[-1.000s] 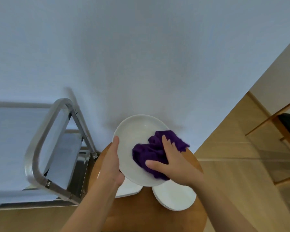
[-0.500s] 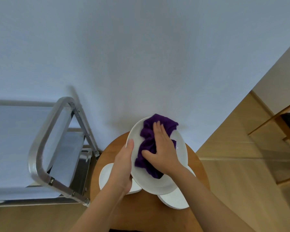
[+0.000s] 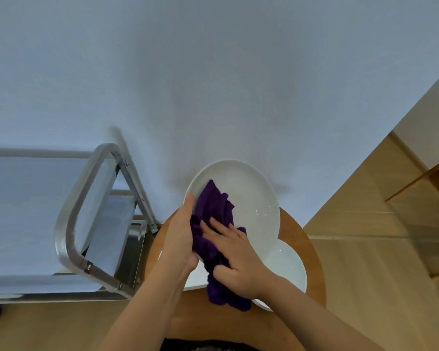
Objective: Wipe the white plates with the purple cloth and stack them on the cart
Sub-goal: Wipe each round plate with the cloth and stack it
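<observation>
A white plate (image 3: 251, 193) is tilted up above the round wooden table (image 3: 312, 252). My left hand (image 3: 180, 239) grips its left rim, thumb over the edge. My right hand (image 3: 238, 259) presses the purple cloth (image 3: 213, 206) against the plate's lower left face; the fingers lie across the cloth and the thumb hooks into it. A tail of the cloth hangs below the plate's rim. Two more white plates lie flat on the table: one on the right (image 3: 287, 267), one on the left (image 3: 195, 279) mostly hidden under my hands.
The metal cart stands to the left, its tubular handle (image 3: 69, 219) nearest me and a steel shelf (image 3: 134, 247) beside the table. A pale wall fills the back. Wooden floor (image 3: 365, 262) and a wooden chair frame (image 3: 426, 181) lie to the right.
My right hand has slid the cloth from the plate's middle and top down to its lower left, next to my left hand. The plate has tipped so more of its bare face shows.
</observation>
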The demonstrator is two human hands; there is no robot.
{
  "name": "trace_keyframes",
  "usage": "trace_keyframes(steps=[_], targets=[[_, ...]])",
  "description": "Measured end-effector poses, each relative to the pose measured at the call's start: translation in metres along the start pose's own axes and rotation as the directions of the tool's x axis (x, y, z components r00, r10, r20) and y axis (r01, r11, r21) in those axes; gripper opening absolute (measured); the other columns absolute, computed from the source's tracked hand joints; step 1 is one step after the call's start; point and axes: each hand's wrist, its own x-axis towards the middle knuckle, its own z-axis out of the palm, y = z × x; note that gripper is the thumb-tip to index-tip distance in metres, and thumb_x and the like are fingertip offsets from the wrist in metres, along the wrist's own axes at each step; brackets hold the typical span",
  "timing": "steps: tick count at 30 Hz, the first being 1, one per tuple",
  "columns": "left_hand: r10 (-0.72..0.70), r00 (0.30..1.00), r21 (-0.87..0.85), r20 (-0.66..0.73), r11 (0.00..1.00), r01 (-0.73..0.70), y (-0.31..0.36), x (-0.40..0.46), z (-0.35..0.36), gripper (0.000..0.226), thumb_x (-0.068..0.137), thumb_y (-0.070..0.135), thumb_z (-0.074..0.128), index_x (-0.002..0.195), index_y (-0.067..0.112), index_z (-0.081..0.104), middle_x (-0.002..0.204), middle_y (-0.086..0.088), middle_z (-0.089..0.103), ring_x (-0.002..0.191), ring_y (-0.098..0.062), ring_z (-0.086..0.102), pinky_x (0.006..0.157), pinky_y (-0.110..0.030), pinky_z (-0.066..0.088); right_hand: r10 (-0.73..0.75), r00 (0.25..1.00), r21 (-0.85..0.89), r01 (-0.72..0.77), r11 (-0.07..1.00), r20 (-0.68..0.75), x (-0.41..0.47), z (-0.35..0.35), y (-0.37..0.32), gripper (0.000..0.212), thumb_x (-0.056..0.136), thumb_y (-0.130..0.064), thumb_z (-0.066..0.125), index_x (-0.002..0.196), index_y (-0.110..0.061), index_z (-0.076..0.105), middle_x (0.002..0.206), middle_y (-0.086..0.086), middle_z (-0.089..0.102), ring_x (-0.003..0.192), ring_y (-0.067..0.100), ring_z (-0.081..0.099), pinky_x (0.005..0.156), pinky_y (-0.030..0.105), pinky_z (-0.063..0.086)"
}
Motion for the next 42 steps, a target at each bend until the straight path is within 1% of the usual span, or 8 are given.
trace_keyframes(steps=[11, 15, 21, 24, 28, 33, 37, 42], targets=[[-0.036, 0.987, 0.137, 0.160, 0.990, 0.014, 0.012, 0.013, -0.008, 0.063, 0.081, 0.057, 0.050, 0.130, 0.018, 0.055, 0.124, -0.014, 0.063, 0.115, -0.034, 0.058, 0.098, -0.053, 0.045, 0.045, 0.985, -0.394, 0.026, 0.919, 0.169, -0.028, -0.046, 0.065, 0.068, 0.077, -0.030, 0.031, 0.145, -0.035, 0.032, 0.147, -0.025, 0.008, 0.134, -0.014, -0.010, 0.106, 0.012, -0.016], [-0.032, 0.997, 0.194, 0.076, 0.981, 0.017, 0.015, 0.016, -0.007, 0.059, 0.082, 0.059, 0.052, 0.125, 0.020, 0.059, 0.116, -0.010, 0.068, 0.109, -0.030, 0.062, 0.096, -0.049, 0.047, 0.101, 0.990, -0.474, -0.138, 0.870, -0.103, -0.008, -0.067, 0.063, 0.058, 0.081, -0.026, 0.031, 0.136, -0.024, 0.050, 0.150, -0.012, 0.032, 0.141, 0.006, 0.023, 0.112, 0.024, 0.007], [-0.032, 0.998, 0.191, 0.054, 0.981, 0.021, 0.020, 0.020, -0.007, 0.049, 0.090, 0.052, 0.049, 0.125, 0.020, 0.059, 0.118, -0.011, 0.067, 0.109, -0.031, 0.062, 0.098, -0.050, 0.046, 0.244, 0.824, 0.085, -0.234, 0.969, -0.512, -0.009, -0.049, 0.010, 0.015, 0.081, -0.016, 0.040, 0.088, -0.016, 0.054, 0.070, -0.010, 0.049, 0.064, 0.007, 0.047, 0.059, 0.006, 0.035], [-0.140, 0.979, 0.092, 0.145, 0.988, 0.127, 0.019, 0.019, -0.005, 0.053, 0.091, 0.053, 0.047, 0.125, 0.014, 0.061, 0.119, -0.015, 0.066, 0.111, -0.032, 0.062, 0.097, -0.048, 0.046, 0.221, 0.949, 0.228, -0.169, 0.959, -0.226, -0.015, -0.028, -0.016, 0.039, 0.088, -0.036, 0.047, 0.125, -0.024, 0.045, 0.116, -0.015, 0.052, 0.106, 0.004, 0.050, 0.083, 0.004, 0.036], [-0.190, 0.971, 0.105, 0.143, 0.979, 0.176, 0.012, 0.018, -0.003, 0.062, 0.076, 0.057, 0.063, 0.115, 0.009, 0.067, 0.114, -0.017, 0.068, 0.106, -0.033, 0.065, 0.097, -0.046, 0.046, 0.008, 0.974, -0.026, -0.002, 1.000, 0.226, -0.015, -0.016, -0.007, 0.066, 0.097, -0.047, 0.041, 0.151, -0.030, 0.006, 0.151, -0.022, -0.010, 0.136, -0.009, -0.020, 0.109, 0.017, -0.006], [-0.193, 0.958, 0.134, 0.213, 0.977, 0.167, 0.005, 0.010, -0.004, 0.052, 0.086, 0.051, 0.055, 0.123, 0.015, 0.063, 0.123, -0.014, 0.064, 0.115, -0.033, 0.059, 0.100, -0.049, 0.045, -0.175, 0.975, -0.458, 0.220, 0.862, 0.138, 0.003, -0.036, 0.012, 0.062, 0.095, -0.049, 0.040, 0.150, -0.027, 0.020, 0.159, -0.001, 0.010, 0.144, 0.012, -0.009, 0.110, 0.026, -0.020], [-0.160, 0.953, 0.128, 0.257, 0.983, 0.131, 0.004, 0.004, -0.001, 0.047, 0.089, 0.049, 0.052, 0.125, 0.020, 0.061, 0.123, -0.015, 0.064, 0.112, -0.034, 0.060, 0.087, -0.049, 0.051, -0.305, 0.944, -0.663, 0.307, 0.683, 0.124, 0.014, -0.058, 0.022, 0.058, 0.090, -0.050, 0.040, 0.143, -0.027, 0.038, 0.148, 0.006, 0.040, 0.139, 0.028, 0.029, 0.113, 0.043, 0.003], [-0.022, 0.962, 0.079, 0.272, 0.997, 0.000, 0.015, 0.001, 0.003, 0.059, 0.085, 0.053, 0.049, 0.129, 0.015, 0.057, 0.122, -0.015, 0.064, 0.112, -0.034, 0.061, 0.091, -0.049, 0.050, -0.027, 0.985, -0.561, -0.074, 0.824, -0.170, 0.015, -0.064, 0.041, 0.067, 0.093, -0.054, 0.033, 0.151, -0.029, 0.012, 0.159, 0.002, 0.010, 0.146, 0.021, 0.004, 0.115, 0.035, -0.010]])
